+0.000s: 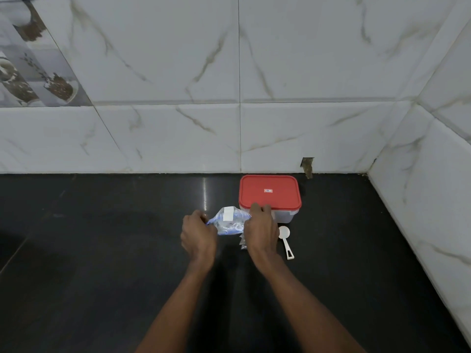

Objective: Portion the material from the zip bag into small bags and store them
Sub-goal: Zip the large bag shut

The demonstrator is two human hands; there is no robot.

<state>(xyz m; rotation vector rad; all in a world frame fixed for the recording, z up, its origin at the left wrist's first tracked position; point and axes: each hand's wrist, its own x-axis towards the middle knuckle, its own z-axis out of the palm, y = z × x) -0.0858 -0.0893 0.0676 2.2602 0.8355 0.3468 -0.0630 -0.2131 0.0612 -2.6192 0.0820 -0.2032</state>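
A clear zip bag (229,221) with blue print and a white label lies on the black counter (102,250) between my hands. My left hand (198,235) grips its left end and my right hand (261,229) grips its right end. A few small clear bags (242,243) stick out beneath the zip bag, beside my right wrist. Just behind stands a clear plastic box with a red lid (270,191), closed. A white plastic scoop (285,239) rests on the counter to the right of my right hand.
A marble-patterned tiled wall (239,98) rises behind the counter and another wall (428,194) closes the right side. A small chipped hole (307,165) shows at the wall's base behind the box.
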